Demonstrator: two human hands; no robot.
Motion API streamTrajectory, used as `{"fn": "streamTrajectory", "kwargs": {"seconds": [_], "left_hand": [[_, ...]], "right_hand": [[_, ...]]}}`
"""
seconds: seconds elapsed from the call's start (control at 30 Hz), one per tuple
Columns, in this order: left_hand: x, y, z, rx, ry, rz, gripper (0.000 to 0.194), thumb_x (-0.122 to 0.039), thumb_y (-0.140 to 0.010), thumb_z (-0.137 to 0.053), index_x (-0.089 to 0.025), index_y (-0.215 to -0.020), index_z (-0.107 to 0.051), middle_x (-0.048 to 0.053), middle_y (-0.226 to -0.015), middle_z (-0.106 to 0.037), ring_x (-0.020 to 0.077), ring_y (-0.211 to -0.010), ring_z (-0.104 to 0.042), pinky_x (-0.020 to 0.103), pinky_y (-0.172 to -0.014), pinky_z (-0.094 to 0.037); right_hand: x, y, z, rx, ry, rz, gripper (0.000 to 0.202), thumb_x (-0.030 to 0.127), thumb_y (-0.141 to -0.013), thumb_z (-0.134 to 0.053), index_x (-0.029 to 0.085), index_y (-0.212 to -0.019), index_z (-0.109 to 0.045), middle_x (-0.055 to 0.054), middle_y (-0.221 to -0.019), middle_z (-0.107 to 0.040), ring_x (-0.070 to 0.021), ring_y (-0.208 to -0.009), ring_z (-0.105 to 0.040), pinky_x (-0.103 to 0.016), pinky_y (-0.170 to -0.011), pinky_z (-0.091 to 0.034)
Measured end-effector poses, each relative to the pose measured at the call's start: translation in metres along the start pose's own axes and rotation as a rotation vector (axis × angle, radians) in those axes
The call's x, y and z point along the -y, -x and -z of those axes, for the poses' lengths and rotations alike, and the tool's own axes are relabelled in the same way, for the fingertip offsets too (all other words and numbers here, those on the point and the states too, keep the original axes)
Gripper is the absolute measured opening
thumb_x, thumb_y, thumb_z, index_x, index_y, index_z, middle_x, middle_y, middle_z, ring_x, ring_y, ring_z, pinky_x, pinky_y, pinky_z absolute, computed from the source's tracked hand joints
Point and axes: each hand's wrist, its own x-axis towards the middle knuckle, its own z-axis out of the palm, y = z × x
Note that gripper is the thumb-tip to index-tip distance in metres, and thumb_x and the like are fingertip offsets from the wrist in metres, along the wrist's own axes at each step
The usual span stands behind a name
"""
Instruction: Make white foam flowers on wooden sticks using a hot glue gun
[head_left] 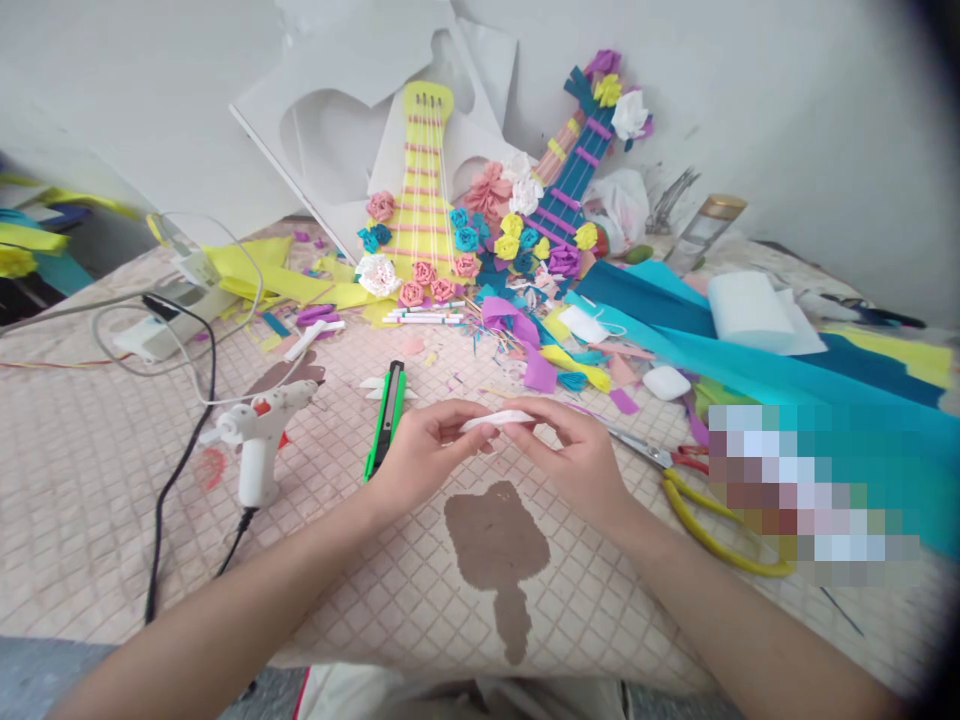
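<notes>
Left hand [427,445]: pinches one end of the white piece between thumb and fingers.
Right hand [574,450]: pinches the other end the same way, facing the left.
White piece [498,420]: between both hands' fingertips, held above the cloth.
Cutter [387,420]: green, lying just outside the left hand.
Glue gun [257,455]: white, farther out from the left hand, past the cutter.
Scissors [679,500]: yellow-handled, on the right hand's outer side.
Brown patch [496,540]: on the cloth [360,590], nearer the body than the hands.
Markers [424,317]: beyond the hands, in a small row.
Yellow guitar [429,195]: beyond the markers, leaning upright, flowers round its base.
Blue guitar [579,170]: beyond the right hand, tilted.
</notes>
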Motion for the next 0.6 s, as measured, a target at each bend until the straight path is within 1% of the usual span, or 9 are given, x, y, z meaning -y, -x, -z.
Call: {"fn": "streamTrajectory", "kwargs": {"seconds": [0.1,0.3,0.47,0.6], "left_hand": [[-0.0009,0.0008,0.0,-0.014,-0.074,-0.027,0.022,-0.032,-0.077,-0.062,-0.013,-0.089,-0.064,0.005,-0.08,-0.069,0.0126,-0.064,-0.065,0.022,-0.06,-0.053],[-0.0065,0.0034,-0.0023,0.005,-0.246,-0.078,0.019,-0.031,-0.081,-0.057,-0.015,-0.085,-0.067,0.005,-0.081,-0.07,0.0136,-0.067,-0.066,0.022,-0.063,-0.052],[-0.0042,0.0035,-0.0022,-0.044,-0.266,-0.158,0.022,-0.028,-0.078,-0.062,-0.016,-0.095,-0.065,0.007,-0.093,-0.069,0.0147,-0.07,-0.067,0.023,-0.067,-0.054],[-0.0021,0.0043,-0.002,-0.047,-0.257,-0.157,0.02,-0.027,-0.079,-0.06,-0.015,-0.094,-0.066,0.005,-0.086,-0.07,0.0138,-0.067,-0.067,0.022,-0.065,-0.054]], "right_hand": [[-0.0016,0.0011,-0.0004,-0.011,-0.007,-0.057,0.021,0.027,-0.077,-0.062,0.021,-0.096,-0.067,-0.005,-0.097,-0.07,-0.0184,-0.085,-0.065,-0.032,-0.075,-0.053],[-0.0009,0.0013,-0.0026,0.033,-0.086,-0.108,0.009,0.027,-0.076,-0.062,0.02,-0.081,-0.067,-0.004,-0.084,-0.07,-0.0179,-0.081,-0.064,-0.032,-0.073,-0.052],[-0.0019,-0.0003,-0.0022,0.032,-0.171,-0.166,0.01,0.027,-0.076,-0.063,0.019,-0.082,-0.065,-0.004,-0.084,-0.067,-0.0174,-0.081,-0.063,-0.032,-0.073,-0.052],[-0.0031,-0.0001,-0.0019,0.037,-0.237,-0.222,0.014,0.029,-0.076,-0.064,0.02,-0.085,-0.064,-0.003,-0.086,-0.066,-0.0155,-0.079,-0.063,-0.029,-0.071,-0.052]]}}
